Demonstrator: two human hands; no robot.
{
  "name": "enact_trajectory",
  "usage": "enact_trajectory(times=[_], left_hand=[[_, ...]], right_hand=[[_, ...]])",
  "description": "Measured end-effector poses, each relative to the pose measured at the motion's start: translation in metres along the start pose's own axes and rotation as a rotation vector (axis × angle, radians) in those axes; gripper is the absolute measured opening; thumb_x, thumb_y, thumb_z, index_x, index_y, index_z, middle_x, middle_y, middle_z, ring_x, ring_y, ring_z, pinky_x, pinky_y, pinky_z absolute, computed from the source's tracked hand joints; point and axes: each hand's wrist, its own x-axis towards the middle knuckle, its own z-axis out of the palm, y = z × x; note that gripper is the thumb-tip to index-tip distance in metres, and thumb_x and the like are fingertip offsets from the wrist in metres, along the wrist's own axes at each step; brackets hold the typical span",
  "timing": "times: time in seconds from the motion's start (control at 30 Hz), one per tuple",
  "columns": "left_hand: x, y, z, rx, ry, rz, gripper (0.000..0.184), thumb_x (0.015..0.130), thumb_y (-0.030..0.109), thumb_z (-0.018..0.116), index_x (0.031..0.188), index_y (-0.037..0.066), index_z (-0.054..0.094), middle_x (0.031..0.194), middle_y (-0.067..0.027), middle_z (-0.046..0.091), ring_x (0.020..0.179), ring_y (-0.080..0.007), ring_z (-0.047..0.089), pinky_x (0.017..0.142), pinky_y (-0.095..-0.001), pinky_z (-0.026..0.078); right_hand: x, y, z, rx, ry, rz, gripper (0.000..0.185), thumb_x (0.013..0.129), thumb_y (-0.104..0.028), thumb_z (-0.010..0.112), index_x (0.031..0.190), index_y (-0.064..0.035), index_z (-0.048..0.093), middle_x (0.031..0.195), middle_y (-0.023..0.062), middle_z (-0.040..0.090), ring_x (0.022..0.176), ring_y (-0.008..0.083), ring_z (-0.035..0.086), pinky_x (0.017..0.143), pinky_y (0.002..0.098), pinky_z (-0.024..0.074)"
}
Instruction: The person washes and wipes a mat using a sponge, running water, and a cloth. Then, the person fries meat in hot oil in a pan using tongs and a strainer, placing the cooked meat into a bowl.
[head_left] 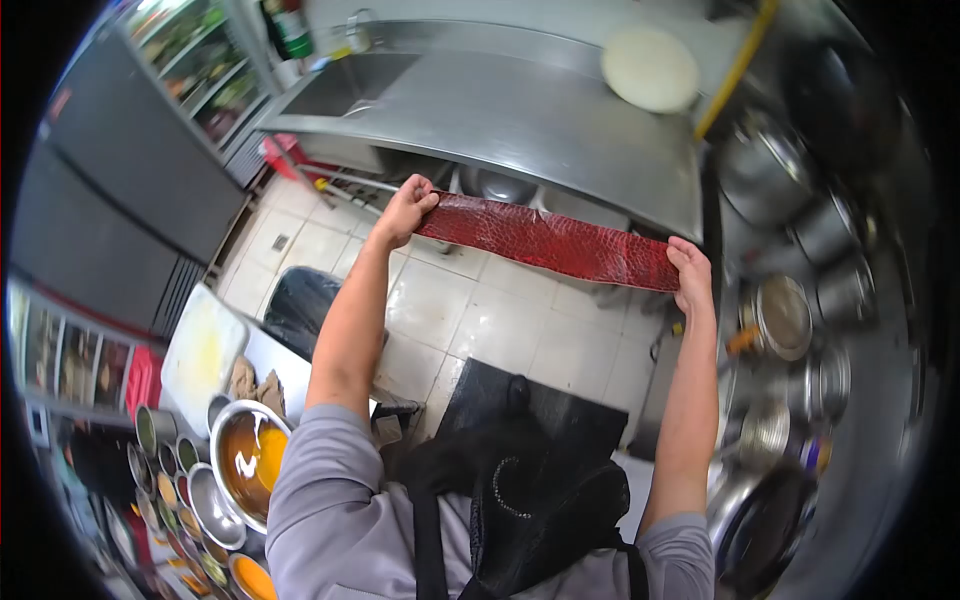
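Note:
Stretched between my hands is a long, dark red strip point(550, 242) that looks like leather, with a glossy, cracked, scale-like surface. My left hand point(404, 212) is closed on its left end, thumb on the near face. At the right end my right hand point(690, 274) pinches the strip's edge between thumb and fingers. The strip hangs in the air over the tiled floor point(430, 300), in front of the steel counter point(500, 120), and tilts slightly down to the right. Both arms are extended forward.
A sink point(350, 85) is set into the counter's left end, and a round pale board point(650, 70) leans at its right. Pots point(783, 315) line the right side. To my left are a cutting board point(203, 345), a bowl of orange liquid point(235, 455) and a black bin point(300, 300).

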Motion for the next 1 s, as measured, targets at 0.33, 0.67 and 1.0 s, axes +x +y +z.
enact_trajectory(times=[0.33, 0.67, 1.0], left_hand=[[-0.008, 0.000, -0.231, -0.162, 0.643, -0.119, 0.015, 0.096, 0.009, 0.057, 0.102, 0.011, 0.044, 0.082, -0.0048, 0.057, 0.065, -0.0112, 0.055, 0.053, -0.0260, 0.045], [0.126, -0.024, -0.443, -0.183, 0.720, -0.086, 0.010, 0.098, 0.011, 0.054, 0.101, 0.012, 0.045, 0.083, -0.0030, 0.054, 0.067, -0.0103, 0.052, 0.054, -0.0264, 0.044], [0.370, 0.031, -0.604, 0.295, 0.678, -0.024, 0.010, 0.097, 0.011, 0.055, 0.100, 0.008, 0.046, 0.075, -0.0041, 0.056, 0.069, -0.0116, 0.051, 0.060, -0.0284, 0.043]], right_hand=[[0.255, -0.034, 0.370, -0.125, -0.625, 0.054, 0.036, 0.092, -0.005, 0.059, 0.126, 0.0053, 0.052, 0.105, 0.0133, 0.066, 0.093, 0.0194, 0.065, 0.083, 0.0330, 0.0532], [0.405, -0.021, 0.641, -0.241, -0.642, 0.070, 0.026, 0.089, -0.001, 0.060, 0.115, 0.0025, 0.061, 0.100, 0.0104, 0.067, 0.088, 0.0188, 0.065, 0.079, 0.0328, 0.0532], [0.581, 0.033, 0.781, 0.000, -0.501, 0.050, 0.032, 0.091, 0.000, 0.053, 0.123, 0.0023, 0.055, 0.111, 0.0104, 0.063, 0.097, 0.0187, 0.063, 0.087, 0.0318, 0.0514]])
